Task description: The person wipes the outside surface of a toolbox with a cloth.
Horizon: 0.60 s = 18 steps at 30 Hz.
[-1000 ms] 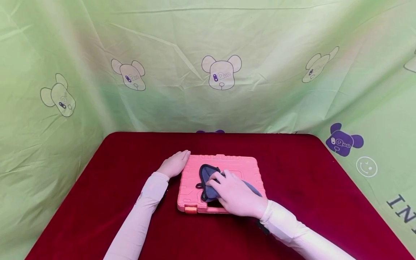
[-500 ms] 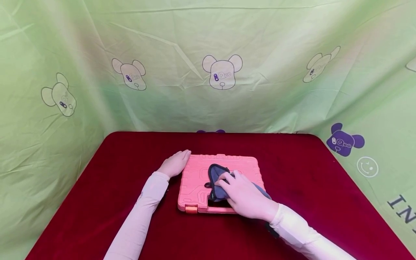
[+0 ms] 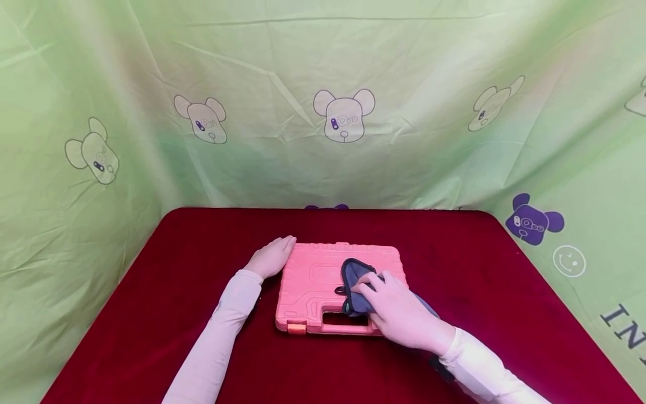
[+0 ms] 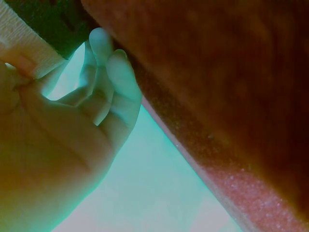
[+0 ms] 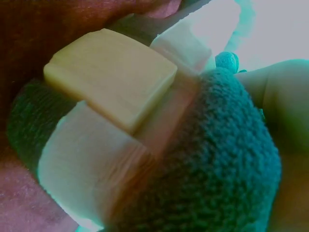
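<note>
A pink plastic carrying case (image 3: 323,275) lies flat on the table, its handle cutout and an orange latch (image 3: 296,328) towards the near side. My right hand (image 3: 404,314) grips a dark blue cloth (image 3: 355,278) with black edging and a small loop. The cloth lies over the right half of the case, partly hidden under the hand. At the case's far left corner, my left hand (image 3: 271,258) rests with its fingers extended against the edge. The left wrist view shows the left palm and fingers (image 4: 113,87) from close up, in odd colours.
A dark red cloth covers the table (image 3: 192,280). Pale green fabric (image 3: 272,168) printed with bear heads hangs behind it and at both sides. The right wrist view is close and discoloured, with a yellowish block (image 5: 111,77) I cannot identify.
My right hand has moved to the right over the case, taking the cloth along. More of the case's left half and handle cutout shows. The left hand keeps its place.
</note>
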### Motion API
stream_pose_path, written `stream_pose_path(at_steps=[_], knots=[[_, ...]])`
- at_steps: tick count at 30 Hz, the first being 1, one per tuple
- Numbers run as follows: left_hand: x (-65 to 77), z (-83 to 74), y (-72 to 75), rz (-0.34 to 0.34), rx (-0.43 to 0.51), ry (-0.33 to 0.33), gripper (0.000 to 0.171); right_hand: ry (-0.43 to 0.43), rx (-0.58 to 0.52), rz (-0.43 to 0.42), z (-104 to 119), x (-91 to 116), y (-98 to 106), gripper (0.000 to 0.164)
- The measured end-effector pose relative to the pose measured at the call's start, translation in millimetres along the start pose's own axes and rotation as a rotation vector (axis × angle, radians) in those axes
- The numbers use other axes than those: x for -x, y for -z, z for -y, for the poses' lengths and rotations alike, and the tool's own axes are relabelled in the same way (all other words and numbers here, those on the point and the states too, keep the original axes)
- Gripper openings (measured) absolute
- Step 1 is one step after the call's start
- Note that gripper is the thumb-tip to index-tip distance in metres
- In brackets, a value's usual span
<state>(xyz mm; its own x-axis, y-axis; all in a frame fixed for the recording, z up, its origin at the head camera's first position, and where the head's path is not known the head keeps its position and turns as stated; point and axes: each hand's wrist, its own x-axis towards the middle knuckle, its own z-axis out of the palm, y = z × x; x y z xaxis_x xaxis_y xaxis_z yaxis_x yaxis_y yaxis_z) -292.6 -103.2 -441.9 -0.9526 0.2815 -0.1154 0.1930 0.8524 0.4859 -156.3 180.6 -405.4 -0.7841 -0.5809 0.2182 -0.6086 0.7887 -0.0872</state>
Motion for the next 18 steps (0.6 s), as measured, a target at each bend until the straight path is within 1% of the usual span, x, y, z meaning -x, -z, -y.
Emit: stream_pose_path(at_steps=[9,15,18], knots=[[-0.3,-0.4,-1.2,-0.024,-0.002,-0.007,0.046,0.003,0.009,-0.024,-3.8,5.8,3.8,0.031],[-0.6,-0.1,-1.3,-0.020,-0.006,-0.009,0.048,-0.015,0.008,-0.021,-10.5,10.2,5.1,0.031],[-0.8,0.1,-1.2,-0.021,-0.010,-0.010,0.049,-0.009,0.014,-0.039,-14.1,11.2,6.1,0.032]])
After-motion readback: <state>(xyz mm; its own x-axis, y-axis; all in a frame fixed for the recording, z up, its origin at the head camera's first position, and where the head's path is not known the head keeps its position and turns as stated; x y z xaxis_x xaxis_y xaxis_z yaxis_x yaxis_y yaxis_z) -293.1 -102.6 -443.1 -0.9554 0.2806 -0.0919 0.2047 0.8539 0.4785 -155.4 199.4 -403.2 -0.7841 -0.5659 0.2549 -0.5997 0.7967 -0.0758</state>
